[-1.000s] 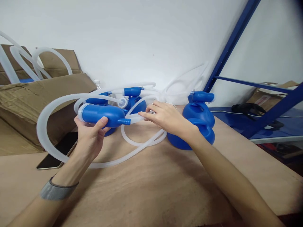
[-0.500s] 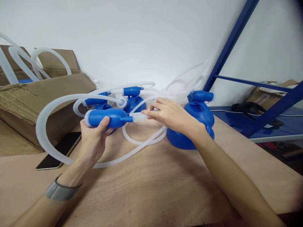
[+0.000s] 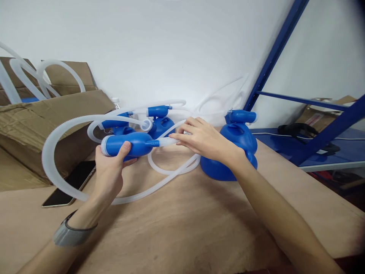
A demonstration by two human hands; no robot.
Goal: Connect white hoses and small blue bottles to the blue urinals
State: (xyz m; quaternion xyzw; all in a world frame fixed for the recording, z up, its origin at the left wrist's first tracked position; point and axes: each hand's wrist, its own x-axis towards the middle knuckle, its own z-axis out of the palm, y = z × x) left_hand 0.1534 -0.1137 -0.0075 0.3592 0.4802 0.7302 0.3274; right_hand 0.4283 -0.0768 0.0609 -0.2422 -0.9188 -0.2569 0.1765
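Observation:
My left hand (image 3: 110, 173) grips a blue plastic bulb piece (image 3: 129, 144), held level above the wooden table (image 3: 185, 220). A ribbed white hose (image 3: 54, 140) arcs out of the bulb's left end. My right hand (image 3: 203, 139) pinches the end of a thin clear tube (image 3: 167, 142) at the bulb's narrow right nozzle. The tube loops down onto the table under my right hand. A blue jug (image 3: 236, 144) with a blue cap stands right behind my right wrist.
More blue jugs (image 3: 161, 123) with white hoses stand at the back by the wall. A dark phone (image 3: 68, 184) lies on the left. Cardboard boxes (image 3: 42, 121) with hoses fill the far left. A blue metal shelf frame (image 3: 327, 133) stands to the right.
My left hand has lowered and levelled the blue bulb and shifted it slightly right. My right hand has kept its pinch on the tube end at the nozzle.

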